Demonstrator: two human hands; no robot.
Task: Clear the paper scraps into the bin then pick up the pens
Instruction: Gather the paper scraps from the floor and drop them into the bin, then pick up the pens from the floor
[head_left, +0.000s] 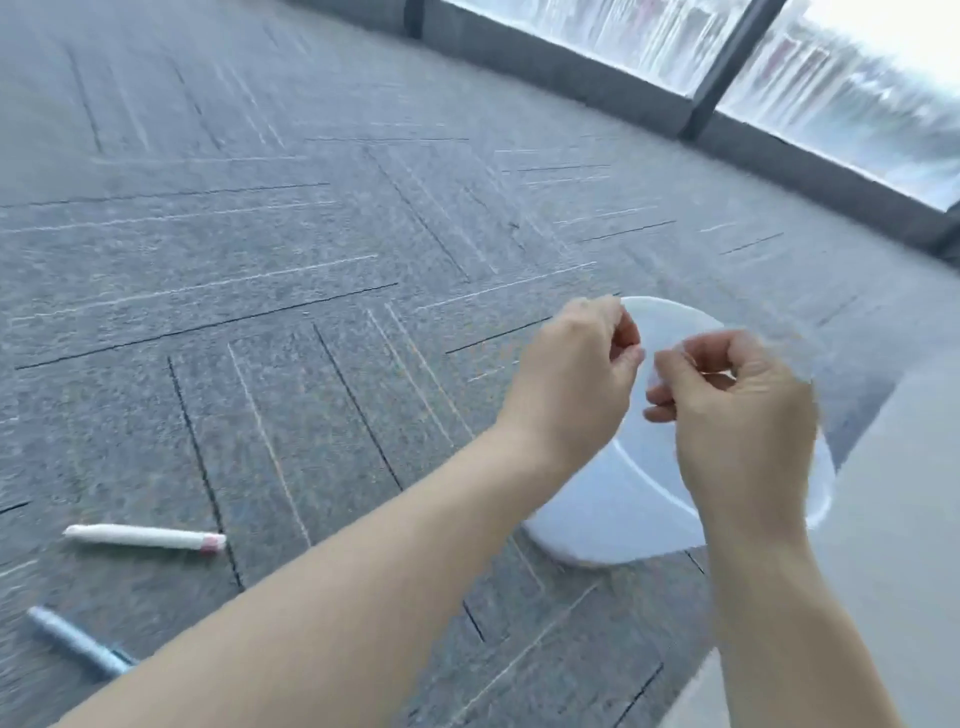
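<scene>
Both bare forearms reach out from the bottom of the view, and they are the closest things to the camera. They end in two hands held close together right over the white bin (623, 519), which stands on the grey carpet floor (260, 260).

Fingers on the left hand (576, 374) are curled in, with the tips pinched near the thumb. Fingers on the right hand (737, 415) are curled too. Something pale and thin seems to sit between the two hands, maybe a paper scrap, but the picture is blurry and it looks just like the white bin behind it. So I cannot tell for sure what each hand holds, or if one holds nothing at all.

No loose scraps show on the carpet. I think this step is the drop: letting the last bits of paper fall into the bin.

To do it well, keep both hands over the middle of the bin's mouth, not over its rim. Let go low down, so light paper does not float off to the side. Rub the fingertips a little so tiny bits do not stick. Look inside to check that they landed.

Two pens wait on the floor to the left, well apart from the bin. A white pen (145, 538) lies farther out, and a blue pen (78, 642) lies nearer, partly hidden by the left arm. They come next.
</scene>
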